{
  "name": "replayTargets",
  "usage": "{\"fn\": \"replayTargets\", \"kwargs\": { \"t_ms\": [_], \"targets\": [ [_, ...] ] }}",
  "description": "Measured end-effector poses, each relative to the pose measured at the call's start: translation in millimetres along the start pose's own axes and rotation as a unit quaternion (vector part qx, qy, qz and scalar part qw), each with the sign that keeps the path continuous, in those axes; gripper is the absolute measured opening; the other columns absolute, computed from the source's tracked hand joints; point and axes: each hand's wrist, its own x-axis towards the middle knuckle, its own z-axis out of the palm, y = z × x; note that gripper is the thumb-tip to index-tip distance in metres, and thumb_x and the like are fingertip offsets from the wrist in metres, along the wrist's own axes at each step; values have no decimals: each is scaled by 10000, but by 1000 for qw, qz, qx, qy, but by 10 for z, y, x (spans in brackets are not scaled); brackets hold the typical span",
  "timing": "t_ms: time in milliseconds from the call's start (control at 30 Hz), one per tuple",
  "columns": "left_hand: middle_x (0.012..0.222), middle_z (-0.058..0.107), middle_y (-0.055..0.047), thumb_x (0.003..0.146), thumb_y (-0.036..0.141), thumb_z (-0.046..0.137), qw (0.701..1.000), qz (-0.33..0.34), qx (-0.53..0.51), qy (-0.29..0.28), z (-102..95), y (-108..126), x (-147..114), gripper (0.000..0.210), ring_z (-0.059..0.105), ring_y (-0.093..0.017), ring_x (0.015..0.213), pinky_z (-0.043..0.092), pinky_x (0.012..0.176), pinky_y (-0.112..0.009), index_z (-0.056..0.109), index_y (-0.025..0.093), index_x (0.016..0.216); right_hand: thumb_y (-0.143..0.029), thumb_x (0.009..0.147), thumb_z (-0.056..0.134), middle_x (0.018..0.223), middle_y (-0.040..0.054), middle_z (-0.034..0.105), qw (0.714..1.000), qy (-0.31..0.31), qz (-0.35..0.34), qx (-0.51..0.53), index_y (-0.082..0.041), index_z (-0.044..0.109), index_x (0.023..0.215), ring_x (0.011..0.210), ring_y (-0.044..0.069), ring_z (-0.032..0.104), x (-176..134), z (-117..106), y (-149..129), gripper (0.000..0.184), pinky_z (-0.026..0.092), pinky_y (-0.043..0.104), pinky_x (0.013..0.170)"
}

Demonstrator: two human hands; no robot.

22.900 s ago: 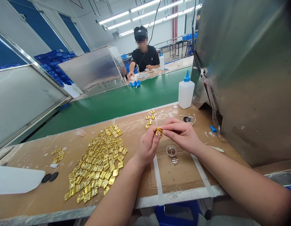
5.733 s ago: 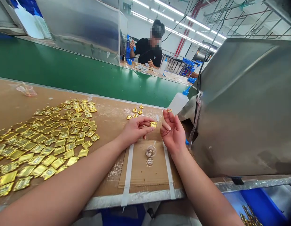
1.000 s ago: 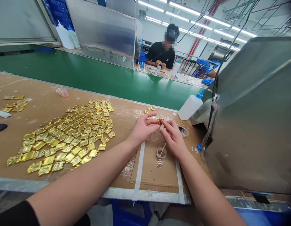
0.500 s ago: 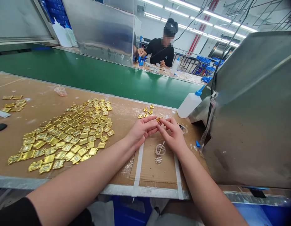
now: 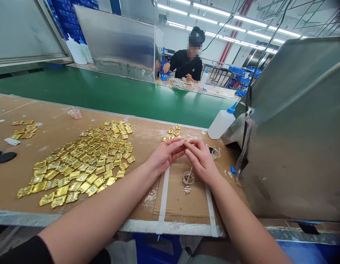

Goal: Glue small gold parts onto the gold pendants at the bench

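My left hand (image 5: pixel 170 153) and my right hand (image 5: pixel 200 157) meet over the cardboard pad, fingertips touching. Pinched between them is a small gold metal piece (image 5: pixel 185 139), mostly hidden behind the fingers. Just beyond my fingers stand several small gold pieces (image 5: pixel 176 133). Below my hands, a small clear cup (image 5: pixel 188 178) holds a thin stick (image 5: pixel 190 171), and a round clear lid (image 5: pixel 187 190) lies in front of it. A broad spread of flat gold plates (image 5: pixel 84 161) covers the table to the left.
A white squeeze bottle (image 5: pixel 221 124) with a blue tip stands at the back right, beside a metal panel (image 5: pixel 293 132). A green conveyor belt (image 5: pixel 109 90) runs behind the table. Across it sits a co-worker (image 5: pixel 186 64). Black discs (image 5: pixel 5 157) lie far left.
The fingers have closed further over the gold piece, leaving less of it showing. My view has shifted slightly, moving the table scene down and right. The co-worker's raised hand has lowered slightly.
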Motion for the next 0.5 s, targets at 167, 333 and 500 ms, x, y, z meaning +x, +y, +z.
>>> {"fn": "replayTargets", "kwargs": {
  "t_ms": [167,333,500],
  "targets": [
    [1066,817,-80,861,206,811,999,-21,-26,12,7,45,-17,159,781,-144,954,634,879,-239,776,148,1005,-329,1041,586,1162,83,639,994,86,10,60,-293,746,1264,1041,235,632,-1,13,-11,277,518,454,950],
    [1067,819,-103,887,225,777,998,-44,-32,10,25,69,-46,142,791,-174,983,649,887,-262,772,151,1009,-309,1011,629,1018,60,668,984,144,43,99,-252,734,1171,884,200,616,19,29,-23,200,537,393,819],
    [1147,810,-101,849,255,812,998,-21,26,-59,14,55,-61,285,790,-190,1024,633,969,-310,781,185,1123,-281,978,676,977,43,654,979,156,35,124,-246,724,1175,822,177,591,22,25,-72,206,520,361,761]
  ]
}}
